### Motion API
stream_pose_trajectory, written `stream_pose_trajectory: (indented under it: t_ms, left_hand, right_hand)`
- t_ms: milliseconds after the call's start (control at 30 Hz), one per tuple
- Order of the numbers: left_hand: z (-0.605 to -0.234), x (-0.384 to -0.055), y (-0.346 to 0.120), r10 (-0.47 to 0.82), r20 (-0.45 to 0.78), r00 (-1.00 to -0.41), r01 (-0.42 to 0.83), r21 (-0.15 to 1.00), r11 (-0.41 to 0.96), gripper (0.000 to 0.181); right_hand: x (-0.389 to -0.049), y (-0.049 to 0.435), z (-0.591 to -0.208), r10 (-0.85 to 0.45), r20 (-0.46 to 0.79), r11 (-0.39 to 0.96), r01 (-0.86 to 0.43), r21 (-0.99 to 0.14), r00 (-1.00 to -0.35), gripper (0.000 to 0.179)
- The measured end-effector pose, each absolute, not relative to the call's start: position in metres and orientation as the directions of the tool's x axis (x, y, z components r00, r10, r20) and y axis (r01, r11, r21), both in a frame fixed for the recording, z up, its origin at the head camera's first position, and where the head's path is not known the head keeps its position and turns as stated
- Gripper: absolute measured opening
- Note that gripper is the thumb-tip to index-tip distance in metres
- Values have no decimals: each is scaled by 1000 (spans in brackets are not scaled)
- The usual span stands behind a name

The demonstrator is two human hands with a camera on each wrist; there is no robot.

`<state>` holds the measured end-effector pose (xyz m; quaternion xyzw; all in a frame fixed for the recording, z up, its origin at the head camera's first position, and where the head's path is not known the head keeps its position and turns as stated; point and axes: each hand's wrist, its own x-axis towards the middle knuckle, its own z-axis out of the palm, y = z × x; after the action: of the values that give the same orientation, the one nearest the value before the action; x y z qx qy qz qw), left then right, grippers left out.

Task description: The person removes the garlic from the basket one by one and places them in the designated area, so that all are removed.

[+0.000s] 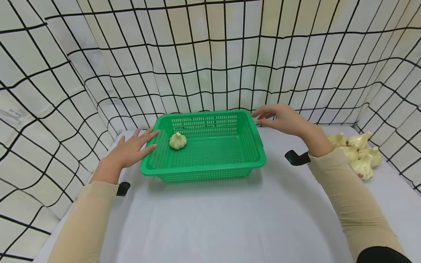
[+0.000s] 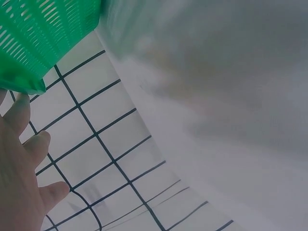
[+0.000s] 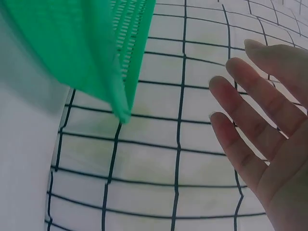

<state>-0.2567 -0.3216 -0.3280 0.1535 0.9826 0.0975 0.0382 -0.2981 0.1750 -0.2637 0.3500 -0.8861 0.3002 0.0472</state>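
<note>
A green perforated plastic basket [image 1: 207,168] stands on the white table, with one garlic bulb [image 1: 178,141] inside near its left end. My left hand [image 1: 134,148] rests on the basket's left rim, fingers spread and fairly straight. In the left wrist view, fingertips of the left hand [image 2: 21,159] meet the underside of the green rim. My right hand [image 1: 284,118] is just off the basket's far right corner, fingers loosely bent and holding nothing. The right wrist view shows a gap between the right hand [image 3: 260,101] and the basket's edge [image 3: 122,103].
A pile of several garlic bulbs [image 1: 360,153] lies on the right of the table, beyond the right forearm. Black grid netting [image 1: 227,54] over white walls surrounds the table at the back and both sides. White cloth [image 1: 210,219] covers the tabletop.
</note>
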Motion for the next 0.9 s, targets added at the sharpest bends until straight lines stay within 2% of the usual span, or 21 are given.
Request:
stream_pose_trajectory:
  t_ms: [233,467,733,900]
  left_hand:
    - [-326,-255,-323,307,-47,-951,292,205,934,71]
    - [-326,-255,-320,304,-48,-951,287,213,934,71]
    - [-327,-258,-321,309,-49,-950,293,211,933,72]
    - [-326,-257,-320,309,-51,-950,293,208,933,72]
  right_hand:
    - [-308,142,-261,-600,301,514,-645,-566,-742,25]
    - [-317,112,-271,-588,373,473,-679,-562,-718,21]
    - [-330,78,-272,-560,386,431,-656,-619,-733,19]
    - [-340,58,-277,-524,446,366,-665,-651,-726,20]
